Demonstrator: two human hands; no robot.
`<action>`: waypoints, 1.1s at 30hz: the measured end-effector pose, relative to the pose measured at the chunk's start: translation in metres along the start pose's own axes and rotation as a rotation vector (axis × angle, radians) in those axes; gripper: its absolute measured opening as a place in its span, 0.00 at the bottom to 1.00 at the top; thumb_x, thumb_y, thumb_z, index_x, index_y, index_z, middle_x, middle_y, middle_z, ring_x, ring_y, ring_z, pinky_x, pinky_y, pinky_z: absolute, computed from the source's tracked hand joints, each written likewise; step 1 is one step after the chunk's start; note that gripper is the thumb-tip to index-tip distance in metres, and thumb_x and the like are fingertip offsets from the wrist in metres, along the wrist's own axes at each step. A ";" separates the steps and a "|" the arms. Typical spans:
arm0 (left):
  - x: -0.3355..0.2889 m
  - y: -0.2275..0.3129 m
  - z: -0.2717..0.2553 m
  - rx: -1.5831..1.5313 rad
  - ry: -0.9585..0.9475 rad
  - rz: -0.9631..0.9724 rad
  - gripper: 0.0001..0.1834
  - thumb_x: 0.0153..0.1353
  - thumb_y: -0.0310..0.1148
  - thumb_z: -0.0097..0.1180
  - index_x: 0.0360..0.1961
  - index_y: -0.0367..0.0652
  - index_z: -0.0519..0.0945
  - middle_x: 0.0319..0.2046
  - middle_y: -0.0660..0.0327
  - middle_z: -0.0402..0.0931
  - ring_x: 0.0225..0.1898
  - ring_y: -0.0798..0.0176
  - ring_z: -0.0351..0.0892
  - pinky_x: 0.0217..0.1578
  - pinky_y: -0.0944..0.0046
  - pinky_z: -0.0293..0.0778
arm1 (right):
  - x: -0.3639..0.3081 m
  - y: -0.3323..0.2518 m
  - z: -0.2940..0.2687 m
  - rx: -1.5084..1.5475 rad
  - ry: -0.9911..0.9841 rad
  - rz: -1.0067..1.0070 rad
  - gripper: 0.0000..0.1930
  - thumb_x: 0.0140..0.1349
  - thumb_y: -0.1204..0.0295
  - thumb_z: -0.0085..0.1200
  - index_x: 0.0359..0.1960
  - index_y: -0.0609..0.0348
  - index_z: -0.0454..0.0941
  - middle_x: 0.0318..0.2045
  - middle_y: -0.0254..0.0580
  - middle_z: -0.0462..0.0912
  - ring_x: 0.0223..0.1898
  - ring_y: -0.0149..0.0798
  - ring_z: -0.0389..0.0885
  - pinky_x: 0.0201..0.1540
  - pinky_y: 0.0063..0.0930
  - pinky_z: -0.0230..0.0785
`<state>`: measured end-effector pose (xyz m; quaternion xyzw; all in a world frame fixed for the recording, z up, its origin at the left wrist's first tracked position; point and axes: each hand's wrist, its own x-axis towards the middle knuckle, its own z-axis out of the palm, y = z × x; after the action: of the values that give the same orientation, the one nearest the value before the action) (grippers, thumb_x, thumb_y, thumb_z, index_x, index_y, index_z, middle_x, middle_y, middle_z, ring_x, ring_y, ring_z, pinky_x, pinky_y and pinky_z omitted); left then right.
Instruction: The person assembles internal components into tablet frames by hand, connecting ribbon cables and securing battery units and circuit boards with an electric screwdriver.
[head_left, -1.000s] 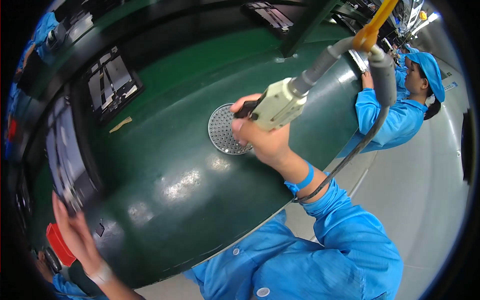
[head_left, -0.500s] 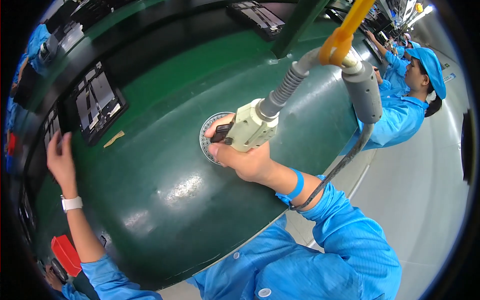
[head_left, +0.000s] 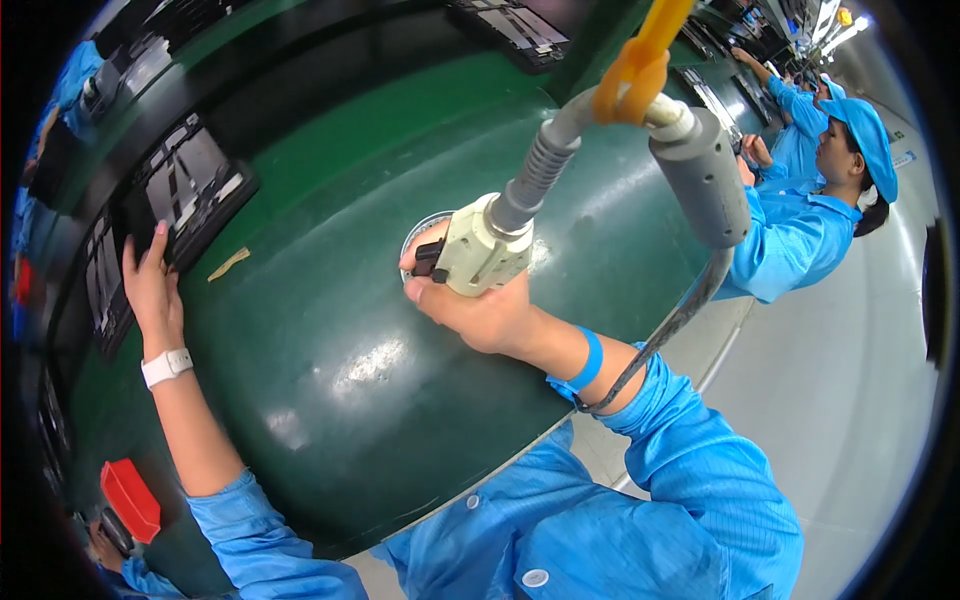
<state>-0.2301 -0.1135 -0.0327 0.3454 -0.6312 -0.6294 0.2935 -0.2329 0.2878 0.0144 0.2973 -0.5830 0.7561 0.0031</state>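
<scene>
Panel [head_left: 192, 186] edge nr L fingers [head_left: 157, 246], bench [head_left: 320, 280] space to R

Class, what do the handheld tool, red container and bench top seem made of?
Handheld tool: likely matt plastic, judging by its uniform cream, angular casing. Red container: probably plastic, smooth, evenly coloured. Bench top: perhaps rubber or vinyl, semi-gloss, given its glare.

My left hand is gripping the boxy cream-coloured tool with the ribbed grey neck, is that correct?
Not quite: the head view shows your right hand gripping the boxy cream-coloured tool with the ribbed grey neck.
</scene>
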 end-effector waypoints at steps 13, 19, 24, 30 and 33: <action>-0.277 0.038 -0.052 -0.249 -0.251 -0.245 0.38 0.59 0.14 0.59 0.70 0.30 0.58 0.60 0.52 0.71 0.52 0.65 0.77 0.51 0.69 0.74 | 0.010 -0.029 -0.027 0.107 0.093 0.059 0.14 0.58 0.82 0.54 0.47 0.65 0.73 0.26 0.41 0.76 0.22 0.29 0.72 0.25 0.21 0.64; -0.278 0.029 -0.134 0.920 -0.174 0.522 0.17 0.63 0.22 0.59 0.54 0.32 0.79 0.47 0.51 0.76 0.43 0.58 0.78 0.41 0.63 0.74 | 0.006 -0.025 -0.025 0.053 0.063 0.076 0.14 0.58 0.82 0.53 0.46 0.66 0.74 0.26 0.41 0.76 0.22 0.29 0.72 0.25 0.21 0.65; -0.236 0.014 -0.171 1.059 0.200 0.340 0.14 0.62 0.30 0.63 0.44 0.29 0.81 0.34 0.56 0.69 0.32 0.59 0.69 0.34 0.63 0.68 | 0.003 -0.024 -0.024 0.054 0.102 0.092 0.14 0.57 0.83 0.55 0.46 0.66 0.74 0.27 0.39 0.76 0.22 0.28 0.74 0.24 0.21 0.66; -0.219 0.015 -0.156 0.460 0.027 0.226 0.11 0.66 0.26 0.59 0.47 0.32 0.82 0.34 0.65 0.75 0.28 0.75 0.65 0.30 0.73 0.64 | 0.008 -0.023 -0.022 0.050 0.113 0.099 0.14 0.55 0.85 0.59 0.44 0.66 0.77 0.25 0.35 0.77 0.20 0.25 0.74 0.23 0.19 0.66; -0.205 0.063 -0.085 0.459 -0.299 0.398 0.15 0.67 0.23 0.53 0.54 0.33 0.80 0.34 0.65 0.71 0.30 0.73 0.65 0.30 0.73 0.62 | 0.004 -0.023 -0.024 0.049 0.130 0.113 0.14 0.55 0.85 0.59 0.44 0.66 0.77 0.25 0.35 0.77 0.21 0.25 0.74 0.23 0.19 0.67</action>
<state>-0.0450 -0.0012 0.0463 0.1766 -0.8476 -0.4449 0.2292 -0.2392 0.3155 0.0334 0.2144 -0.5787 0.7868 -0.0090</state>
